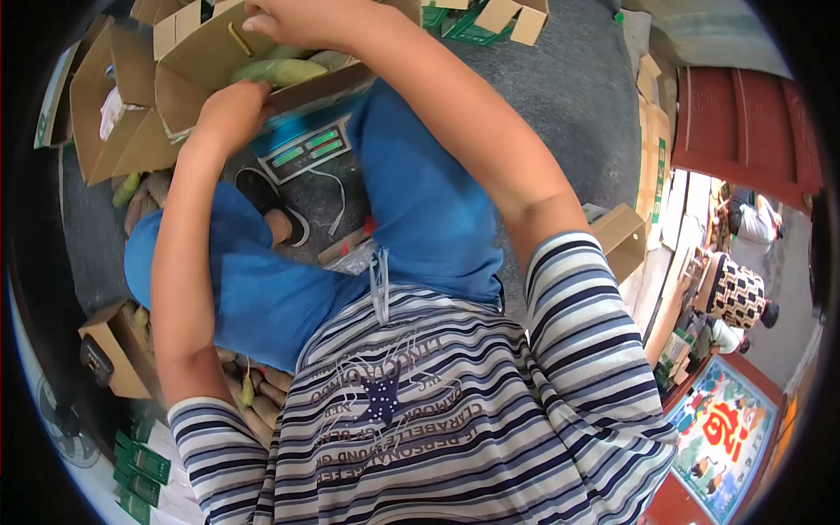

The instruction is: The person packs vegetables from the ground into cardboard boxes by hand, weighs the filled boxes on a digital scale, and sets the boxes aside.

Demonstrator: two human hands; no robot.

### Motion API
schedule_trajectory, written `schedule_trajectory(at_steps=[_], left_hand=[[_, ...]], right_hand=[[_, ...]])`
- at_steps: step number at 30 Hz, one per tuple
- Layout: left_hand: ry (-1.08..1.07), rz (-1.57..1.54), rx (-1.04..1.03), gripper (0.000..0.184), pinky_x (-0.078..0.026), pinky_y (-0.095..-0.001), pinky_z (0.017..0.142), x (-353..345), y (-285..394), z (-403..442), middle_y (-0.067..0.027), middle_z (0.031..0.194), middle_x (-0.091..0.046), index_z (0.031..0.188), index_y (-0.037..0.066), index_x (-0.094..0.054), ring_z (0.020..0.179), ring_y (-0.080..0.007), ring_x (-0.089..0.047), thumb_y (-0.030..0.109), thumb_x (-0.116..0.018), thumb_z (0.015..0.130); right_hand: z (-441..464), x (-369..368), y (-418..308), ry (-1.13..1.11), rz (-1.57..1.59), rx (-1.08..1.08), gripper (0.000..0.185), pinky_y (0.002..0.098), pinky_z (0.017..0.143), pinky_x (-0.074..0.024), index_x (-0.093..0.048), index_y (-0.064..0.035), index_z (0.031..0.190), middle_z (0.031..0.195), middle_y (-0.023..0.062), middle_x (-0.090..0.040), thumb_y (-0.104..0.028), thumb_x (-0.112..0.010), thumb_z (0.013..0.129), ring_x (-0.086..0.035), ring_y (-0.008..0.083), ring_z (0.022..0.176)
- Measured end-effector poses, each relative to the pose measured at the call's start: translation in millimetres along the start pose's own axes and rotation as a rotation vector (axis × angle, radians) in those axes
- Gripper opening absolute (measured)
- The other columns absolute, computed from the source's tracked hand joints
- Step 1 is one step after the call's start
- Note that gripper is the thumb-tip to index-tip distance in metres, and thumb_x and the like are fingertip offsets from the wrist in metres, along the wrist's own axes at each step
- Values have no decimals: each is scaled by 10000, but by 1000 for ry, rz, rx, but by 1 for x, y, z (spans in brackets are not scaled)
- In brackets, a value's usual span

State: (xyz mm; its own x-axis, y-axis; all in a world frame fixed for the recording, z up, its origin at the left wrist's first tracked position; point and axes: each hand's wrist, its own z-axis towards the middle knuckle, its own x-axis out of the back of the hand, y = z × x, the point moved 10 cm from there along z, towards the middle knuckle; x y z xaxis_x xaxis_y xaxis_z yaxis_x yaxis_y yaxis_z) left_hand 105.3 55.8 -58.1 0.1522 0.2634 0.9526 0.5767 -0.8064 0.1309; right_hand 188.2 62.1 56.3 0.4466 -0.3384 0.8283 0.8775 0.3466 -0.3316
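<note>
An open cardboard box (pixel 188 83) stands at the top, in front of my knees, with long green vegetables (pixel 278 73) inside. My left hand (pixel 234 114) reaches over the box's near edge, its fingertips at the end of a green vegetable; whether it grips it is unclear. My right hand (pixel 284 19) is above the box near the upper edge of the view, with its fingers curled and no object plainly visible in them. Under the box's near side is a scale (pixel 304 150) with lit green displays.
Another open box (pixel 122 114) stands at the left. Root vegetables (pixel 262 394) lie on the floor at the lower left, beside a box (pixel 122 354). Green crates (pixel 477 26) are at the top. Several people are beyond the doorway at the right.
</note>
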Motion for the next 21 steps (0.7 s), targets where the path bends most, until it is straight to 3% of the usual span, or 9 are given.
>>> schedule_trajectory(at_steps=[5, 8, 11, 14, 21], left_hand=[[43, 32, -46, 172, -485, -450, 757, 3, 6, 2, -194, 887, -616, 910, 16, -582, 885, -363, -608, 138, -628, 797], [54, 38, -50, 174, -495, -440, 750, 5, 8, 2, -182, 886, -624, 909, 22, -591, 874, -349, -618, 145, -636, 793], [-32, 45, -33, 200, -472, -467, 756, -6, 3, 6, -181, 908, -598, 961, 29, -548, 889, -363, -593, 150, -609, 813], [-17, 47, -37, 187, -475, -462, 752, -5, 3, 7, -175, 901, -607, 949, 33, -567, 881, -360, -597, 150, -612, 810], [33, 44, -69, 137, -494, -439, 746, 3, 10, 8, -168, 869, -648, 880, 42, -633, 860, -345, -624, 147, -613, 793]], right_hand=[[23, -14, 41, 6, -147, 26, 277, 399, 799, -484, -625, -22, 916, 964, 193, -612, -272, -628, 797, -593, 335, 932], [26, -21, 58, 327, -281, 124, 293, 411, 770, -486, -609, -20, 947, 923, 191, -626, -278, -616, 809, -604, 343, 901], [41, -96, 110, -366, -299, -214, 562, 452, 999, -365, -488, -148, 1297, 1299, 115, -519, -380, -650, 812, -468, 306, 1218], [35, -123, 127, -447, -319, -261, 516, 451, 891, -448, -521, -144, 1265, 1166, 89, -614, -355, -650, 812, -587, 277, 1069], [43, -128, 118, -567, -330, -157, 303, 408, 792, -501, -670, -128, 1007, 1016, 86, -662, -355, -641, 810, -614, 256, 1008]])
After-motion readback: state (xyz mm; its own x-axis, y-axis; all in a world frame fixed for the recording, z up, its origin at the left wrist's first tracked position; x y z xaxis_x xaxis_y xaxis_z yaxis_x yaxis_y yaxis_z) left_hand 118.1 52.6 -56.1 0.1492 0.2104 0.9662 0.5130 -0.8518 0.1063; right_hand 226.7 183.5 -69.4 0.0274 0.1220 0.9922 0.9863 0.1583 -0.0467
